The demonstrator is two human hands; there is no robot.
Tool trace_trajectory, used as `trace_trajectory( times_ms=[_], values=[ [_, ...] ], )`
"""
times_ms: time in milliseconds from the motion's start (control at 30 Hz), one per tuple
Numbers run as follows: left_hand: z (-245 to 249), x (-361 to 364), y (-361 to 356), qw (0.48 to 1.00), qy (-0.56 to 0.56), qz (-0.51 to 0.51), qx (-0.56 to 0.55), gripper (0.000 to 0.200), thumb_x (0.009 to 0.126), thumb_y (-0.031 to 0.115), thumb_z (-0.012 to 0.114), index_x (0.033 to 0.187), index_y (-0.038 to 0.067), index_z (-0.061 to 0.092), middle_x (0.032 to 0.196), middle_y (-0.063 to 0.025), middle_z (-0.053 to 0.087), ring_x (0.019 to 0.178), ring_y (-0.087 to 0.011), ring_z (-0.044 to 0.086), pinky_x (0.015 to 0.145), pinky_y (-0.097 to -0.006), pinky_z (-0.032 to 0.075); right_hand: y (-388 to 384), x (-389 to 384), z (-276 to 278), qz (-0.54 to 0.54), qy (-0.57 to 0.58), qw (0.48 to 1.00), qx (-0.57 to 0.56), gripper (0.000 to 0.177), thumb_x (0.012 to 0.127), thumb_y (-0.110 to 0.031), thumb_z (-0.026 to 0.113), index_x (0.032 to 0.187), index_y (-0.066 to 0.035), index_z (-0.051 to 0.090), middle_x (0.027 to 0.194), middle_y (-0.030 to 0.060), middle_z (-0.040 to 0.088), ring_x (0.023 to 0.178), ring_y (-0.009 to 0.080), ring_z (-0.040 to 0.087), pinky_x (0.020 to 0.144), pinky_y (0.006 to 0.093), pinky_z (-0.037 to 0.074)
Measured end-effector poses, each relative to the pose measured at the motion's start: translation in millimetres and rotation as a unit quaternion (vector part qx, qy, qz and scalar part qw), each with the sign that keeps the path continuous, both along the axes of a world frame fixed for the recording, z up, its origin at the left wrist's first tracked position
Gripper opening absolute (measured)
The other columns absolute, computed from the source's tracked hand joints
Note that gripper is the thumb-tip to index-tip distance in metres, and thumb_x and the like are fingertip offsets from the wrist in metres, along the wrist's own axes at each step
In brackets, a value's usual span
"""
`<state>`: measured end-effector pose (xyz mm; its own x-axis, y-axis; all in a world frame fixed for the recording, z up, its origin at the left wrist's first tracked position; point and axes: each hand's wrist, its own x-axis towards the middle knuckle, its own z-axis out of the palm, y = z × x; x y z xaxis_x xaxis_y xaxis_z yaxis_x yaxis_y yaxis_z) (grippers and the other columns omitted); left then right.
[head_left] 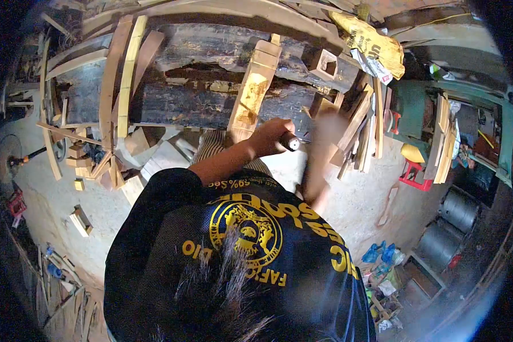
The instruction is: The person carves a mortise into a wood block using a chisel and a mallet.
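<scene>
My left hand point(275, 137) is closed around a chisel point(292, 143), whose round, light handle end faces up toward me; its blade is hidden. Under and beyond that hand lies a squared wooden beam point(255, 85) with a sunlit top face. To the right, my right hand point(317, 195) is smeared by motion close to my shirt. A long brown blur, apparently a wooden mallet point(326, 128), rises from it, beside the chisel's end. The exact grip of the right fingers does not show.
The beam rests across a dark, weathered log bench point(188, 102). A square wooden piece with a hole point(326, 64) and a yellow sack point(376, 43) are at the back right. Boards lean on both sides. A red stool point(413, 174) and metal drums point(459, 210) stand at right.
</scene>
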<state>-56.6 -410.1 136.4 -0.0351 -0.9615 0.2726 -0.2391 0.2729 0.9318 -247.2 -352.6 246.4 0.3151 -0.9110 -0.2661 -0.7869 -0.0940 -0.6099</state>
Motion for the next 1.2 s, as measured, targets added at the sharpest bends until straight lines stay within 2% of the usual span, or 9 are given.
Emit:
trace_trajectory(
  times_ms=[33,133,167,367,633,967,1067,1133,1200],
  values=[
    [-22,-11,-1,0.985,-0.159,0.033,-0.063,0.047,0.064,0.022,0.074,0.103,0.005,0.053,0.093,-0.0112,0.059,0.089,-0.0257,0.057,0.082,-0.0367,0.045,-1,-2,-5,0.003,0.022,0.999,0.026,0.064,0.074,-0.015,0.066,0.127,-0.013,0.028,0.083,0.0232,0.060,0.077,0.0351,0.061,0.066,0.0418,0.047],
    [-33,-7,2,0.963,0.249,-0.098,-0.044,0.026,0.078,0.022,0.065,0.095,0.006,0.054,0.079,-0.0096,0.055,0.080,-0.0178,0.057,0.075,-0.0319,0.045,-1,0,2,0.008,0.109,0.992,0.067,0.062,0.075,-0.015,0.062,0.127,-0.015,0.028,0.082,0.0268,0.060,0.079,0.0428,0.059,0.064,0.0471,0.046],
    [-15,-3,1,0.991,-0.067,-0.004,-0.114,0.019,0.076,0.021,0.066,0.082,0.007,0.054,0.071,-0.0058,0.054,0.070,-0.0174,0.055,0.065,-0.0320,0.044,0,-7,1,0.029,0.113,0.990,0.075,0.060,0.076,-0.016,0.060,0.127,-0.015,0.029,0.081,0.0264,0.060,0.079,0.0432,0.059,0.064,0.0479,0.045],
    [-6,8,8,0.994,-0.101,-0.007,-0.048,0.031,0.054,0.013,0.070,0.083,0.009,0.059,0.084,-0.0132,0.057,0.083,-0.0332,0.054,0.072,-0.0392,0.044,9,-30,-31,-0.024,-0.137,0.990,0.002,0.053,0.079,-0.019,0.058,0.126,-0.010,0.036,0.094,0.0230,0.061,0.085,0.0333,0.061,0.074,0.0394,0.046],
    [-46,-8,10,0.887,0.444,-0.119,0.044,0.015,0.074,0.011,0.061,0.083,0.009,0.049,0.081,-0.0027,0.052,0.074,-0.0156,0.054,0.063,-0.0335,0.043,1,10,5,0.090,0.195,0.975,0.049,0.046,0.077,-0.011,0.052,0.121,-0.016,0.039,0.085,0.0205,0.061,0.077,0.0371,0.060,0.065,0.0446,0.047],
    [-48,4,49,0.928,-0.262,-0.261,-0.047,0.014,0.072,0.018,0.059,0.082,0.009,0.054,0.083,-0.0070,0.056,0.085,-0.0247,0.056,0.080,-0.0398,0.038,24,12,17,-0.138,-0.058,0.986,-0.071,0.053,0.075,-0.018,0.067,0.120,-0.007,0.040,0.092,0.0165,0.063,0.082,0.0204,0.062,0.074,0.0302,0.047],
    [-56,8,51,0.967,-0.117,-0.187,-0.129,0.015,0.070,0.014,0.062,0.080,0.010,0.052,0.079,-0.0065,0.054,0.080,-0.0268,0.055,0.076,-0.0404,0.039,25,9,15,-0.166,-0.092,0.976,-0.103,0.048,0.076,-0.015,0.066,0.116,-0.005,0.042,0.085,0.0140,0.062,0.076,0.0150,0.057,0.071,0.0290,0.046],
    [-67,5,49,0.919,0.342,-0.138,0.137,0.017,0.069,0.005,0.063,0.080,0.008,0.050,0.079,-0.0071,0.053,0.079,-0.0238,0.054,0.074,-0.0357,0.041,28,-2,3,-0.174,-0.119,0.971,-0.110,0.048,0.076,-0.015,0.066,0.116,-0.004,0.042,0.084,0.0138,0.061,0.076,0.0150,0.057,0.071,0.0289,0.046],
    [-18,21,40,0.960,0.276,0.039,0.031,0.017,0.070,-0.001,0.065,0.077,0.005,0.050,0.075,-0.0066,0.054,0.069,-0.0176,0.054,0.064,-0.0299,0.044,31,-13,-12,-0.184,-0.145,0.965,-0.121,0.048,0.076,-0.015,0.066,0.116,-0.004,0.042,0.084,0.0136,0.061,0.075,0.0151,0.057,0.070,0.0287,0.046]
  ],
)
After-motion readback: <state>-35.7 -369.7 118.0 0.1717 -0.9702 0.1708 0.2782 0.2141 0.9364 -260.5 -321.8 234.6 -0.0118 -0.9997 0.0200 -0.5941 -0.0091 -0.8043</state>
